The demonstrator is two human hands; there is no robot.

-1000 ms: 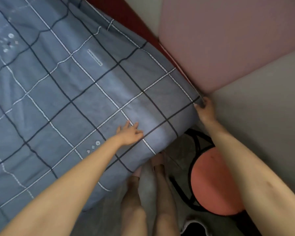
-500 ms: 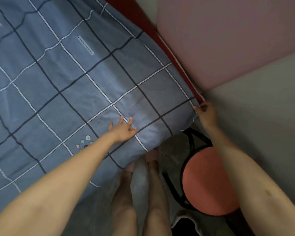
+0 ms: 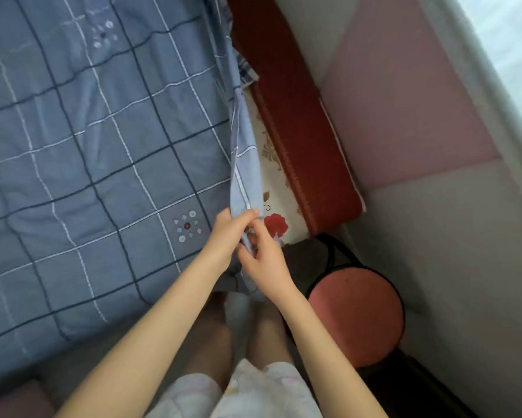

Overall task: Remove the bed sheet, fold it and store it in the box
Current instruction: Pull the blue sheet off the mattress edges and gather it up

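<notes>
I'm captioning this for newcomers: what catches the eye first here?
The blue checked bed sheet fills the left; at centre the left hand and right hand grip its lifted corner. Beside them a floral mattress lies bare against the red bed frame, and a round red stool stands at lower right.

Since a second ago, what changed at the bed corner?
The bed sheet corner came off the floral mattress, pulled inward. The left hand left the flat sheet and now grips that corner with the right hand. Red stool and the remaining sheet stayed put.
</notes>
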